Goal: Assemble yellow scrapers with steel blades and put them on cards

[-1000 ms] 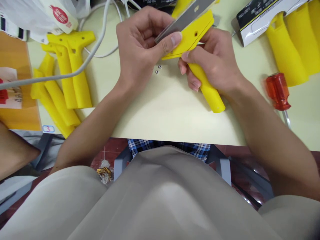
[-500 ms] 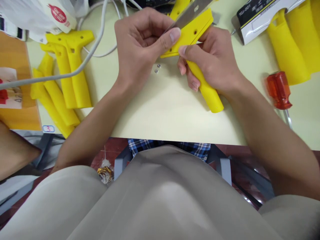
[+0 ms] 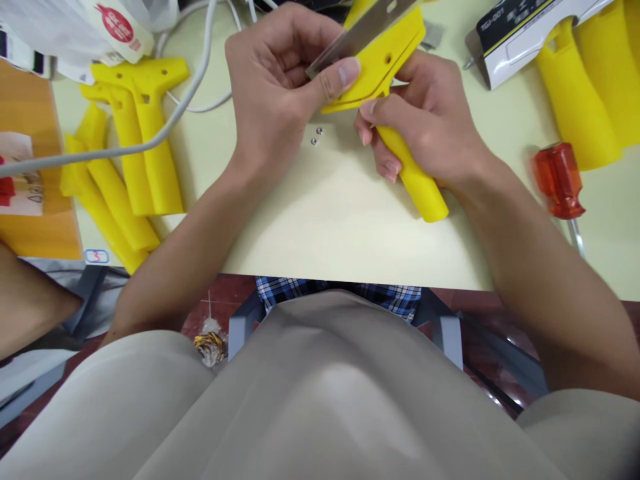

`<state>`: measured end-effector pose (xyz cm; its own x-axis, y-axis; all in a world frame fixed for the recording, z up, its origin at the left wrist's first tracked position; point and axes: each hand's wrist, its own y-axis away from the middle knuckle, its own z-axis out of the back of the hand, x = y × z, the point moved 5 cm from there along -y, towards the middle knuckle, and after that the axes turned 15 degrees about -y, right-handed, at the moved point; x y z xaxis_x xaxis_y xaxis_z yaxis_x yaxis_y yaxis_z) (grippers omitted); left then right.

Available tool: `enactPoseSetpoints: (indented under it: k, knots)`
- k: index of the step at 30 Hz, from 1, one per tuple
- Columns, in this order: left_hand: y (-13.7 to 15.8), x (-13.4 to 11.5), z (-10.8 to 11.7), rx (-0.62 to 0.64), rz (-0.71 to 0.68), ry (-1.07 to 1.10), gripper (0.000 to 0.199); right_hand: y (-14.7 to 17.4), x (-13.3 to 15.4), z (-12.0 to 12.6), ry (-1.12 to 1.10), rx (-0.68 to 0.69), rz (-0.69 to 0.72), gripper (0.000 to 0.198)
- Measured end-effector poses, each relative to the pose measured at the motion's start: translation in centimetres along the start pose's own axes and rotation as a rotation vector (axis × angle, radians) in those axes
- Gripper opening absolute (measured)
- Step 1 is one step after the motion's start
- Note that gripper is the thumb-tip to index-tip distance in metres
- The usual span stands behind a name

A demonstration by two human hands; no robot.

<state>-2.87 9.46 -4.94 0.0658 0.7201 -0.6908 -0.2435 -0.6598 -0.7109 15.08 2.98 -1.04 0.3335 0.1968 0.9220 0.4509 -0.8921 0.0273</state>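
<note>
My right hand (image 3: 425, 123) is closed round the grip of a yellow scraper handle (image 3: 417, 180), which tilts down to the right. Against its head lies a flat yellow plate (image 3: 380, 63) with a screw hole; a dark seam runs between the two. My left hand (image 3: 280, 93) is closed, its thumb pressing on the plate's lower left end. A thin metal blade (image 3: 365, 33) with holes slants along the plate's upper side, its lower end at my left fingers. Below the plate, two small nuts (image 3: 317, 137) lie on the table.
Several yellow scraper handles (image 3: 155, 147) lie at the left, under a grey cable (image 3: 185, 107). To the right are a red screwdriver (image 3: 559, 180), a packaging card (image 3: 510, 40) and more yellow handles (image 3: 580, 100). Another person's arm (image 3: 35, 303) shows at the left edge.
The blade has shifted down and left along the plate, so its lower end now shows beside my left thumb. Plate and handle have tilted slightly. Both hands keep their hold.
</note>
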Motion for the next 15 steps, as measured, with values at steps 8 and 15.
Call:
enactPoseSetpoints:
  k: [8,15]
  knots:
    - [-0.41,-0.39,0.5,0.003,-0.116,-0.006,0.024,-0.37,-0.62,0.16,-0.062,-0.032,0.009,0.01]
    - [-0.71,-0.22,0.72,0.039,-0.157,-0.02,0.028,0.17,-0.05,0.21,0.029,-0.008,-0.017,0.006]
